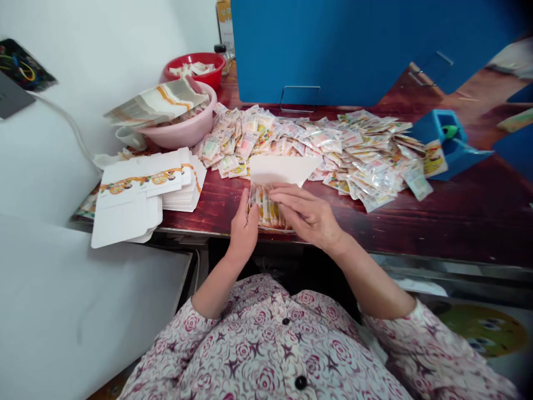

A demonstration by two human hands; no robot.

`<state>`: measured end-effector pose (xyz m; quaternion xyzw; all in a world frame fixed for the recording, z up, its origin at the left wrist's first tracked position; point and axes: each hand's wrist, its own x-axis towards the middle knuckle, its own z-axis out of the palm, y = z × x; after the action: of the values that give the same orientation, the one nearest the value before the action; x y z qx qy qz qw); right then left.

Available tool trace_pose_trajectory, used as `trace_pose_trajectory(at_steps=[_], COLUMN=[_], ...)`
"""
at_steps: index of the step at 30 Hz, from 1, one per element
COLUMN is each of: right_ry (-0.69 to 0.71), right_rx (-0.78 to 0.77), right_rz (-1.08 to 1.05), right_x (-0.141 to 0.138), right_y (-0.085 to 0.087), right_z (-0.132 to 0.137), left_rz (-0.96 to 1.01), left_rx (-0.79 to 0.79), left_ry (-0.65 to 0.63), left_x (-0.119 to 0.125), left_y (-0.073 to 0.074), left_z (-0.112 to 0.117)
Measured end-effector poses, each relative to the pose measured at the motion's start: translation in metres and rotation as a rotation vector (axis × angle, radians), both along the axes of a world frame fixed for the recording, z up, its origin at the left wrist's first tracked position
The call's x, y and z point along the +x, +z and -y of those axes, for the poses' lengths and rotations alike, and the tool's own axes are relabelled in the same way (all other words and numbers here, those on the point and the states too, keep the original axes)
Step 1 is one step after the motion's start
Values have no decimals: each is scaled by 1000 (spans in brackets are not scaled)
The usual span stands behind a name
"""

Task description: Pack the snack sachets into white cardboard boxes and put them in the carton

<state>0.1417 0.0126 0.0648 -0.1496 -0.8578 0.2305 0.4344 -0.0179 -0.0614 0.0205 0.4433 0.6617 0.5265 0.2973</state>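
A small open white box (283, 168) lies at the near edge of the dark red table (458, 216), its lid flap raised. Inside stands a row of small printed sachets (266, 210). My left hand (244, 228) presses against the left end of that row, fingers together. My right hand (306, 214) lies over the right part of the sachets, fingers curled on them. Behind the box a wide heap of loose sachets (333, 147) covers the middle of the table.
A stack of flat white box blanks (141, 194) lies at the left. A pink bowl (183, 130) with more blanks and a red bowl (195, 66) stand behind it. A blue partition (353, 50) closes the back; a blue holder (447, 141) stands at right.
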Motion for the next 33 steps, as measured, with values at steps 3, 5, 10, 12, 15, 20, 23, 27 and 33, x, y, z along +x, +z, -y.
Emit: trace_pose_trajectory(at_steps=[3,5,10,12,15,20,23,27,33], right_ry=[121,138,122,106,80,70,59,47,41], right_rx=[62,95,153,164,171,157,142,158,163], right_rz=[217,325,447,493,564,613,568,535,491], right_x=[-18,-24,-26,-26,-29,-32,-31,-29,-30], right_y=[5,5,5,6,9,10,5,-1,0], right_z=[-16,-21,-19,-18,-17,-17,-17,-18,-19], left_rz=[42,88,190,228,230,72,-85,-279,-621], left_rx=[62,95,134,165,193,125,147,207,254], left_ry=[-38,-71,-102,-97,-61,14,28,10,-96], left_x=[2,3,5,5,5,2,0,-3,-15], left_y=[-4,-8,-18,-20,-17,0,2,-4,2], left_z=[0,1,4,4,3,3,1,-2,-1])
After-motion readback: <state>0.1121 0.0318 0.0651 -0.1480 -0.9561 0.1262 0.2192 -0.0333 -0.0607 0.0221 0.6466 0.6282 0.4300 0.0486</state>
